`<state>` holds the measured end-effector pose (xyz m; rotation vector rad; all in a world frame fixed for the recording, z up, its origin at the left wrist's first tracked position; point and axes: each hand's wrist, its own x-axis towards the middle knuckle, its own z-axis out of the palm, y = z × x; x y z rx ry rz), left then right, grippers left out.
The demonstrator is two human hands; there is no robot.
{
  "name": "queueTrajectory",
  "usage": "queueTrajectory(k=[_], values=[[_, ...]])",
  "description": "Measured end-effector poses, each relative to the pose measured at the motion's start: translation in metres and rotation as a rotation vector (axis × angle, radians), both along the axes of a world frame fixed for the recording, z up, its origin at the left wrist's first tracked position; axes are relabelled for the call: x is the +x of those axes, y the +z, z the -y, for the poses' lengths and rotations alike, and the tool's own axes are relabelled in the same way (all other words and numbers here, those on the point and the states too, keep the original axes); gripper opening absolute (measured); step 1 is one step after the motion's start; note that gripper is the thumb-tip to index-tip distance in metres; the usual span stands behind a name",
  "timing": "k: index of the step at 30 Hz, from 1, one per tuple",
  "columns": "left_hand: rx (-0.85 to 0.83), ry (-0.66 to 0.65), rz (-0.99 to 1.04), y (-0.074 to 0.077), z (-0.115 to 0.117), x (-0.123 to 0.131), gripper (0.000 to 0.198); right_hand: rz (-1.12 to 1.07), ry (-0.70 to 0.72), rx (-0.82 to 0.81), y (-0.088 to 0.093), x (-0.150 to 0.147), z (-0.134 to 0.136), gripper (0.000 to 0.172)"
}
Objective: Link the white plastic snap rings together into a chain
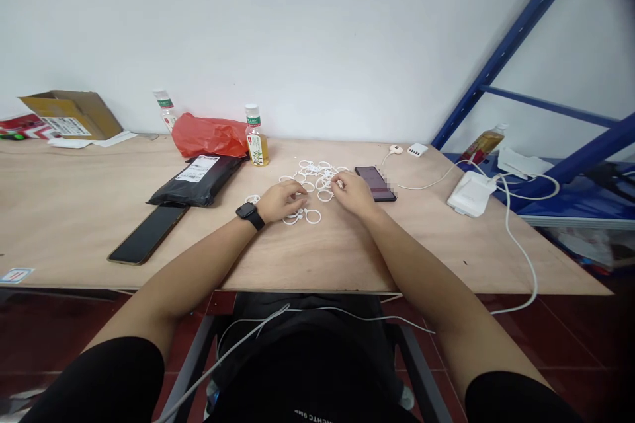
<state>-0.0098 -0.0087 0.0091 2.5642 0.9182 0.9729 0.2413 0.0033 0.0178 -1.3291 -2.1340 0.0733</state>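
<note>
Several small white plastic rings (pixel 317 176) lie scattered on the wooden table (pixel 74 211) in front of me. My left hand (pixel 282 201), with a black watch on the wrist, rests among them, fingers curled over a ring near its fingertips. My right hand (pixel 353 192) is beside it, fingers pinched on a white ring at the edge of the pile. A few linked rings (pixel 303 216) lie just below my left hand.
A dark phone (pixel 376 183) lies right of my right hand; another phone (pixel 147 233) and a black parcel (pixel 198 180) lie to the left. A tea bottle (pixel 256 136), red bag (pixel 208 135), cardboard box (pixel 72 114), white charger (pixel 470 193) with cables and blue shelving (pixel 520 26) surround.
</note>
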Motion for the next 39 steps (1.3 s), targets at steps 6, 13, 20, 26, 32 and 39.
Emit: queueTrajectory(k=[6, 13, 20, 26, 32, 39], values=[[0.098, 0.022, 0.139, 0.001, 0.001, 0.005, 0.033, 0.012, 0.114, -0.002, 0.002, -0.022, 0.016, 0.015], [0.066, -0.003, 0.089, 0.002, 0.002, 0.006, 0.027, -0.037, 0.233, 0.031, -0.003, -0.04, 0.024, 0.016], [0.045, 0.012, 0.099, 0.006, 0.003, 0.008, 0.025, -0.096, 0.213, -0.004, -0.004, -0.038, 0.025, 0.018], [0.083, 0.019, 0.132, 0.004, 0.003, 0.008, 0.024, -0.158, 0.175, -0.038, -0.001, -0.04, 0.026, 0.02], [0.133, 0.024, 0.144, 0.002, 0.002, 0.008, 0.022, -0.163, 0.208, -0.026, -0.003, -0.039, 0.024, 0.023], [0.121, 0.015, 0.148, 0.002, 0.0, 0.007, 0.022, -0.151, 0.205, -0.04, -0.003, -0.039, 0.023, 0.02]])
